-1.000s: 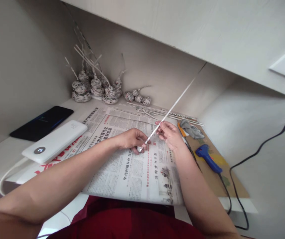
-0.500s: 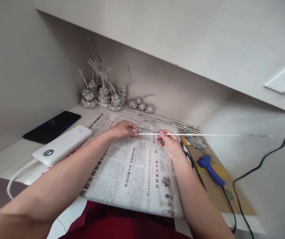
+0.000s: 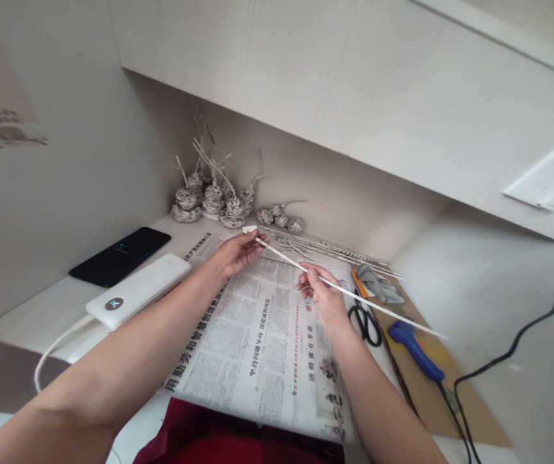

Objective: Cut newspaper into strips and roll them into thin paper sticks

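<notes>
A long, thin white rolled paper stick point(image 3: 373, 304) slants between my two hands above the newspaper point(image 3: 238, 335). My left hand point(image 3: 240, 252) pinches it near its far-left end, where a wider, flatter whitish tip shows past the fingers. My right hand point(image 3: 322, 290) grips the stick further along, between thumb and fingers, and the rest runs out to the lower right over the glue gun point(image 3: 415, 349). Behind my hands lie several more thin paper sticks point(image 3: 325, 248). Black-handled scissors point(image 3: 366, 323) rest beside my right wrist.
Several woven gourd-shaped pieces point(image 3: 213, 198) stand at the back left, smaller ones point(image 3: 280, 218) beside them. A phone point(image 3: 120, 254) and a white power bank point(image 3: 138, 290) lie left. The glue gun is on a brown board point(image 3: 470, 412). A black cable point(image 3: 513, 348) hangs right; an overhead panel point(image 3: 329, 96) slopes above.
The paper stick has turned from level to slanting, its right end now lower. My left hand has risen relative to my right. The camera view has shifted, showing the scissors more clearly.
</notes>
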Available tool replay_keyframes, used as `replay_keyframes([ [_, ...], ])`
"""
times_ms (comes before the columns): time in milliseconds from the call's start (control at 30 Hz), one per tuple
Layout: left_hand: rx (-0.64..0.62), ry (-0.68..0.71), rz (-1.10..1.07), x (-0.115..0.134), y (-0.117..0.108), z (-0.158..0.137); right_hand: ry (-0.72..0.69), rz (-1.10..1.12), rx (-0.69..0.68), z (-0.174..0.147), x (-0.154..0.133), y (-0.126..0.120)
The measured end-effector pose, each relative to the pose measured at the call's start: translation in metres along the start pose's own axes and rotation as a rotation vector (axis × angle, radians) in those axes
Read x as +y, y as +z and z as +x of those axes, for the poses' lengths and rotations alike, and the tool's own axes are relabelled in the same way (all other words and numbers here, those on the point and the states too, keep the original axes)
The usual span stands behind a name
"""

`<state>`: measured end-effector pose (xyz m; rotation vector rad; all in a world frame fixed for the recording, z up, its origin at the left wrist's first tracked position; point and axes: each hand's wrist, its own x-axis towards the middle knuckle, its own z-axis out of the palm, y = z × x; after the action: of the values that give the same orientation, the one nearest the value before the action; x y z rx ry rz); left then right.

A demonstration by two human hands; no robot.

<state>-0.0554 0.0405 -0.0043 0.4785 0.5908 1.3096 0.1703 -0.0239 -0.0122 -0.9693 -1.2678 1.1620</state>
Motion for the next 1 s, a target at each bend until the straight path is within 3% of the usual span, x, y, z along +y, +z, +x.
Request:
replay_keyframes([
  [133, 0.147, 0.121, -0.118, 0.003, 0.0, 0.004, 0.2, 0.046, -0.095, -0.011, 0.003, 0.023],
  [233, 0.249, 0.209, -0.159, 0.01, -0.003, 0.007, 0.228, -0.16, -0.299, -0.04, -0.005, 0.04],
  [300, 0.289, 0.241, -0.166, 0.015, -0.006, 0.009, 0.032, -0.467, -0.407, -0.064, -0.014, 0.046],
  [367, 0.33, 0.269, -0.167, 0.019, -0.008, 0.01, -0.307, -0.776, -0.405, -0.083, -0.024, 0.042],
  [433, 0.371, 0.285, -0.171, 0.022, -0.008, 0.01, -0.559, -1.049, -0.271, -0.094, -0.031, 0.027],
  [500, 0.403, 0.276, -0.178, 0.024, -0.008, 0.01, -0.615, -1.3, -0.041, -0.097, -0.034, 0.005],
  [567, 0.407, 0.244, -0.191, 0.025, -0.006, 0.01, -0.539, -1.498, 0.083, -0.097, -0.032, -0.019],
  [633, 0.384, 0.207, -0.206, 0.024, -0.005, 0.008, -0.464, -1.625, 0.109, -0.098, -0.027, -0.038],
  [767, 0.35, 0.168, -0.213, 0.022, -0.002, 0.006, -0.415, -1.616, 0.126, -0.106, -0.022, -0.052],
  [833, 0.337, 0.162, -0.21, 0.023, -0.002, 0.004, -0.344, -1.517, 0.113, -0.112, -0.027, -0.049],
  [900, 0.301, 0.152, -0.206, 0.024, -0.002, 0.003, -0.168, -1.32, 0.041, -0.119, -0.033, -0.044],
  [1000, 0.217, 0.124, -0.199, 0.027, -0.001, 0.0, 0.342, -0.749, -0.169, -0.131, -0.039, -0.038],
])
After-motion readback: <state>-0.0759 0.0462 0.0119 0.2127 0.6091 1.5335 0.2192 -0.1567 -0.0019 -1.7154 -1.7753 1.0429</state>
